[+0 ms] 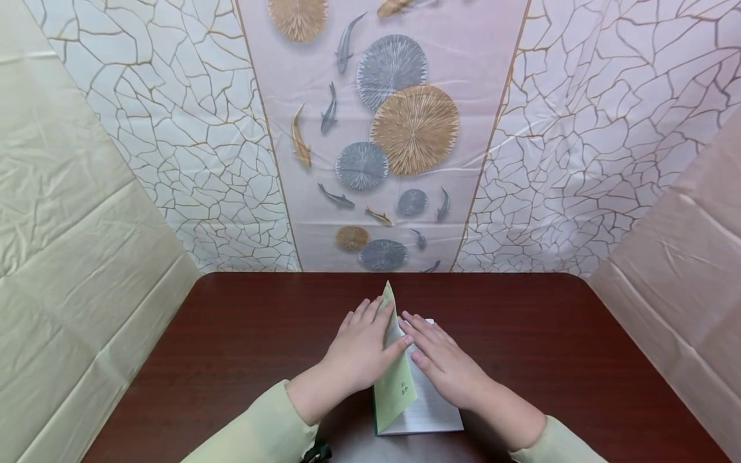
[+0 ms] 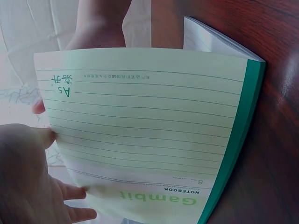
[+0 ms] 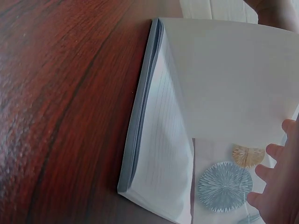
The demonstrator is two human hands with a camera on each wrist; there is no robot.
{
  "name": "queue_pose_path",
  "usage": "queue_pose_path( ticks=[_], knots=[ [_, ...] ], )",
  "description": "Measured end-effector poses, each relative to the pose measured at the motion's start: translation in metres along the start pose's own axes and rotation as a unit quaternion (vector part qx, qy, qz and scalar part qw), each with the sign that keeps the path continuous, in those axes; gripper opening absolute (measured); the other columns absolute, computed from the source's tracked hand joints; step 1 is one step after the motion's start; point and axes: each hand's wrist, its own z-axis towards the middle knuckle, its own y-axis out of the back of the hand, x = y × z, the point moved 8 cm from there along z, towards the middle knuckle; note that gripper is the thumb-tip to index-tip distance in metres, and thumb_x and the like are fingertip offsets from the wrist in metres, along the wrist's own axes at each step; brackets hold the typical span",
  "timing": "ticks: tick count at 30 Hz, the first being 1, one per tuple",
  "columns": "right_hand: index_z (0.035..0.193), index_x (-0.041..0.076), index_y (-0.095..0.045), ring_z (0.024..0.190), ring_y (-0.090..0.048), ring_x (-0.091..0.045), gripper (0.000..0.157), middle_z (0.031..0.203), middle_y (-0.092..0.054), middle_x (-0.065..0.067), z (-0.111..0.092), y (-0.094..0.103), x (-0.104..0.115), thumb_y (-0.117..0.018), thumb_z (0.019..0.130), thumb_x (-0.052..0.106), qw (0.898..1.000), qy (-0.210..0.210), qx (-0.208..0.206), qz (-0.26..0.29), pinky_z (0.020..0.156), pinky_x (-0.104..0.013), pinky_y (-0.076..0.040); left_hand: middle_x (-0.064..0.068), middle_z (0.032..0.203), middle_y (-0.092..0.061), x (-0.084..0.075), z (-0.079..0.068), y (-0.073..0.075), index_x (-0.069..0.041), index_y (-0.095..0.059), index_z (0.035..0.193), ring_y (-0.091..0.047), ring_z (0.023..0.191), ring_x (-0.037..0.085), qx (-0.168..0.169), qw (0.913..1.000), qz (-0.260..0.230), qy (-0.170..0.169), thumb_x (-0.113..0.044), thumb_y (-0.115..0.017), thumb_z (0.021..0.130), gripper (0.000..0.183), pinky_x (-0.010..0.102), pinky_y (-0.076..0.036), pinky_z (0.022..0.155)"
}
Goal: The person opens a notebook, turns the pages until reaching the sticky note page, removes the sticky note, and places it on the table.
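A light green notebook [image 1: 396, 393] lies near the front of the table with its cover raised, tilted over the white lined pages [image 1: 431, 411]. Its dark green spine [image 2: 236, 140] runs along the left side. The cover bears "Gambit" and "NOTEBOOK" lettering in the left wrist view. My left hand [image 1: 360, 347] touches the outer face and free edge of the cover, fingers fairly straight. On the other side, my right hand [image 1: 448, 365] is over the pages with straight fingers, its fingertips close to the cover's edge; whether they touch it I cannot tell.
The dark reddish-brown table [image 1: 260, 334] extends around the notebook. Behind it hangs a cloth [image 1: 370, 212] printed with fish and round leaf shapes, and pale creased fabric [image 1: 75, 257] walls stand on both sides. A small black object [image 1: 316, 451] shows by the left sleeve.
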Motion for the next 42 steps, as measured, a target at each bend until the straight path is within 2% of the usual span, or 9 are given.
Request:
queue_pose_path(
  ticks=[8,12,15,18,20,26,34,38,42],
  knots=[
    [0.156,0.020,-0.033,0.148,-0.024,-0.027,0.054,0.161,-0.030,-0.002,0.000,-0.003,-0.001,-0.047,0.104,0.020,1.000,-0.003,0.000,-0.005,0.118,-0.024,0.001,0.010,0.161,-0.028,0.005,-0.003,0.005,-0.018,-0.032,0.156,-0.021,0.149,0.032,0.015,0.9999,0.000,0.009,-0.066,-0.038,0.098,0.077,0.054,-0.021,0.117],
    [0.156,0.018,-0.034,0.147,-0.027,-0.030,0.056,0.160,-0.032,-0.005,-0.003,-0.002,-0.003,-0.051,0.102,0.018,1.000,0.004,-0.004,-0.012,0.119,-0.026,-0.002,0.009,0.161,-0.027,0.009,-0.007,0.009,-0.020,-0.033,0.156,-0.020,0.149,0.032,0.013,0.9998,-0.006,0.015,-0.065,-0.041,0.098,0.074,0.054,-0.020,0.117],
    [0.154,0.018,-0.037,0.146,-0.030,-0.032,0.055,0.159,-0.034,-0.006,-0.006,-0.003,-0.006,-0.052,0.101,0.019,1.000,0.004,-0.001,-0.025,0.120,-0.037,-0.010,0.009,0.161,-0.027,0.013,-0.009,0.013,-0.021,-0.033,0.156,-0.019,0.149,0.032,0.011,0.9997,-0.008,0.018,-0.064,-0.041,0.098,0.074,0.054,-0.019,0.117],
    [0.154,0.018,-0.039,0.145,-0.031,-0.033,0.054,0.158,-0.034,-0.008,-0.009,-0.007,-0.011,-0.052,0.102,0.027,0.999,0.000,0.014,-0.048,0.117,-0.051,-0.019,0.008,0.161,-0.028,0.017,-0.012,0.016,-0.021,-0.034,0.156,-0.019,0.149,0.032,0.006,0.9998,-0.010,0.019,-0.063,-0.043,0.098,0.073,0.054,-0.018,0.117],
    [0.153,0.017,-0.039,0.144,-0.031,-0.034,0.056,0.158,-0.035,-0.010,-0.013,-0.011,-0.016,-0.051,0.102,0.037,0.997,-0.005,0.031,-0.066,0.114,-0.057,-0.021,0.009,0.160,-0.029,0.019,-0.014,0.018,-0.021,-0.036,0.155,-0.019,0.149,0.033,0.000,0.9998,-0.011,0.019,-0.062,-0.044,0.098,0.072,0.055,-0.018,0.117],
    [0.154,0.020,-0.038,0.145,-0.030,-0.035,0.075,0.159,-0.033,-0.011,-0.025,-0.023,-0.033,-0.051,0.094,0.063,0.986,-0.020,0.090,-0.139,0.114,-0.059,-0.022,0.010,0.159,-0.032,0.026,-0.021,0.027,-0.021,-0.044,0.151,-0.021,0.148,0.034,-0.020,0.9996,-0.011,0.014,-0.058,-0.049,0.097,0.065,0.056,-0.018,0.117],
    [0.151,0.017,-0.043,0.144,-0.032,-0.038,0.082,0.157,-0.037,-0.013,-0.039,-0.025,-0.049,-0.052,0.090,0.070,0.977,-0.021,0.116,-0.175,0.111,-0.062,-0.025,0.009,0.156,-0.037,0.036,-0.029,0.040,-0.020,-0.052,0.145,-0.024,0.146,0.037,-0.029,0.9993,0.003,0.022,-0.049,-0.054,0.097,0.056,0.058,-0.018,0.116],
    [0.151,0.016,-0.043,0.144,-0.031,-0.037,0.085,0.156,-0.037,-0.012,-0.045,-0.027,-0.056,-0.049,0.089,0.074,0.975,-0.030,0.130,-0.179,0.110,-0.062,-0.025,0.009,0.151,-0.043,0.043,-0.034,0.046,-0.017,-0.061,0.134,-0.027,0.145,0.037,-0.042,0.9984,0.021,0.030,-0.042,-0.058,0.094,0.047,0.058,-0.017,0.116],
    [0.152,0.018,-0.042,0.145,-0.030,-0.035,0.088,0.157,-0.037,-0.010,-0.050,-0.030,-0.061,-0.045,0.087,0.078,0.970,-0.043,0.156,-0.179,0.111,-0.062,-0.024,0.010,0.142,-0.052,0.050,-0.038,0.050,-0.014,-0.070,0.112,-0.032,0.142,0.037,-0.055,0.9972,0.038,0.035,-0.034,-0.061,0.091,0.030,0.058,-0.019,0.115]
  ],
)
